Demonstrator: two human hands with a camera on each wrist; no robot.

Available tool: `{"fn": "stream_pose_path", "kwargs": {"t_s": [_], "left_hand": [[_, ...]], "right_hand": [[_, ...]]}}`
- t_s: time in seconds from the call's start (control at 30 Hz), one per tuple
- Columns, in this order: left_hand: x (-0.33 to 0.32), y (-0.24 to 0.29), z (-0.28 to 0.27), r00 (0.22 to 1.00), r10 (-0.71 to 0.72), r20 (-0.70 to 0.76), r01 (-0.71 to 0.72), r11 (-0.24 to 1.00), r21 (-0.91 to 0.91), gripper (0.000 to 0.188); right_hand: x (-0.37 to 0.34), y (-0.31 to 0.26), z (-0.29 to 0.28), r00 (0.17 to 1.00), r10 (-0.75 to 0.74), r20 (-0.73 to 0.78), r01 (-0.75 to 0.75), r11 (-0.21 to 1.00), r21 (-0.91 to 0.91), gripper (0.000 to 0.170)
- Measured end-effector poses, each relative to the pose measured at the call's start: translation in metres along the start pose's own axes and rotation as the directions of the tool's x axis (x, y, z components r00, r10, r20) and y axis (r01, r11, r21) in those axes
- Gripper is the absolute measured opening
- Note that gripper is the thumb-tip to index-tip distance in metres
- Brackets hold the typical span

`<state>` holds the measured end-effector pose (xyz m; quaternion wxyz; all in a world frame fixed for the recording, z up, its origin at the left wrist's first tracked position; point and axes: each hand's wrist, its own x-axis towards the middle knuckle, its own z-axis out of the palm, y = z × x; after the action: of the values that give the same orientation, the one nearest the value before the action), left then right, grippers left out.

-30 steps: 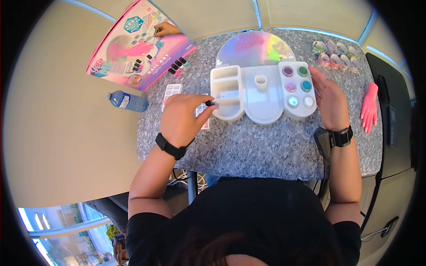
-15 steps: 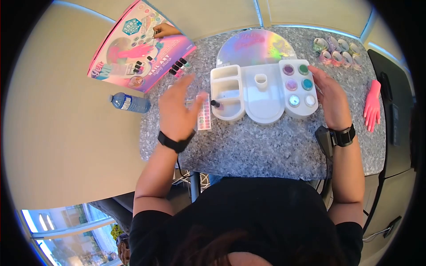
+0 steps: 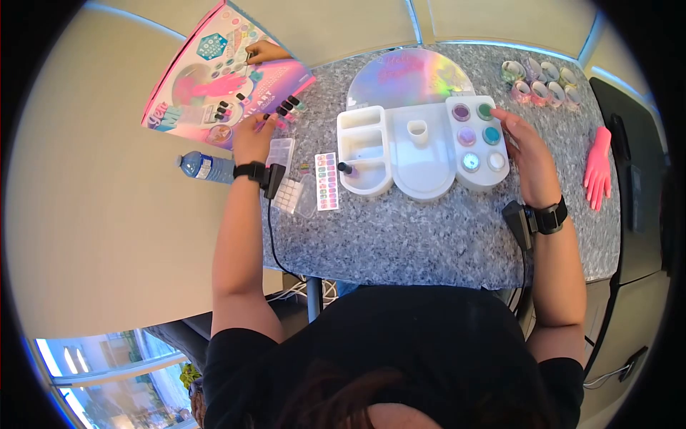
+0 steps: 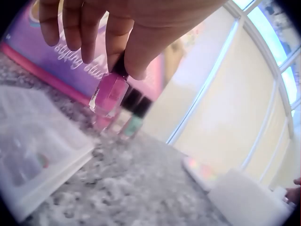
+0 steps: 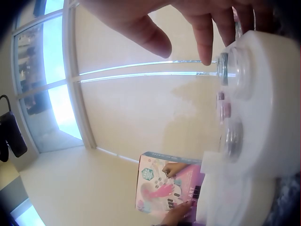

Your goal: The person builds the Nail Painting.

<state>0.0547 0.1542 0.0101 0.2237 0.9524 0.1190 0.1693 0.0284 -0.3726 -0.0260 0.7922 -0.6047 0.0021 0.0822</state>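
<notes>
I watch the left hand (image 3: 251,141) pinch a clear, magenta-filled bottle (image 4: 109,98) by its black cap (image 4: 120,67) near the pink cardboard box (image 3: 207,82); the right hand (image 3: 532,157), fingers loosely extended, is beside the white plastic organiser (image 3: 426,166).

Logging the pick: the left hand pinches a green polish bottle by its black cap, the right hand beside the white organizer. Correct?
Wrong colour: the left wrist view shows the left hand pinching a magenta polish bottle by its black cap; the right hand is beside the white organizer.
</notes>
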Motion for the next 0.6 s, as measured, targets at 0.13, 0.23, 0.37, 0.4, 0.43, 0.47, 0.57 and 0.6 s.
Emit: {"fn": "stream_pose_path", "kwargs": {"t_s": [0.13, 0.23, 0.37, 0.4, 0.43, 0.47, 0.57, 0.6], "left_hand": [[-0.064, 0.089, -0.018, 0.98, 0.201, 0.003, -0.189, 0.924, -0.333, 0.014], [-0.107, 0.13, -0.023, 0.851, 0.52, 0.075, -0.496, 0.843, -0.209, 0.019], [-0.129, 0.147, -0.014, 0.745, 0.648, 0.158, -0.658, 0.753, 0.015, 0.02], [-0.13, 0.143, -0.011, 0.745, 0.648, 0.158, -0.658, 0.753, 0.014, 0.02], [-0.13, 0.14, -0.007, 0.759, 0.632, 0.16, -0.645, 0.763, 0.044, 0.02], [-0.13, 0.136, -0.004, 0.771, 0.616, 0.162, -0.632, 0.772, 0.075, 0.019], [-0.129, 0.129, 0.001, 0.785, 0.602, 0.148, -0.617, 0.781, 0.1, 0.021], [-0.128, 0.128, 0.003, 0.784, 0.602, 0.15, -0.618, 0.78, 0.097, 0.021]], "right_hand": [[-0.006, -0.007, 0.008, 0.999, -0.033, -0.009, 0.032, 0.998, -0.047, 0.043], [-0.008, -0.009, 0.011, 0.999, -0.043, -0.015, 0.042, 0.997, -0.072, 0.042], [-0.007, -0.008, 0.01, 0.999, -0.037, -0.019, 0.036, 0.996, -0.082, 0.042], [-0.007, -0.007, 0.01, 0.999, -0.028, -0.024, 0.026, 0.995, -0.092, 0.041], [-0.006, -0.007, 0.009, 0.999, -0.02, -0.03, 0.017, 0.995, -0.101, 0.041], [-0.006, -0.007, 0.009, 0.999, -0.021, -0.03, 0.018, 0.995, -0.101, 0.041], [-0.006, -0.007, 0.011, 0.999, -0.016, -0.034, 0.013, 0.995, -0.098, 0.04], [-0.006, -0.007, 0.013, 0.998, -0.043, -0.046, 0.039, 0.994, -0.101, 0.039]]}}
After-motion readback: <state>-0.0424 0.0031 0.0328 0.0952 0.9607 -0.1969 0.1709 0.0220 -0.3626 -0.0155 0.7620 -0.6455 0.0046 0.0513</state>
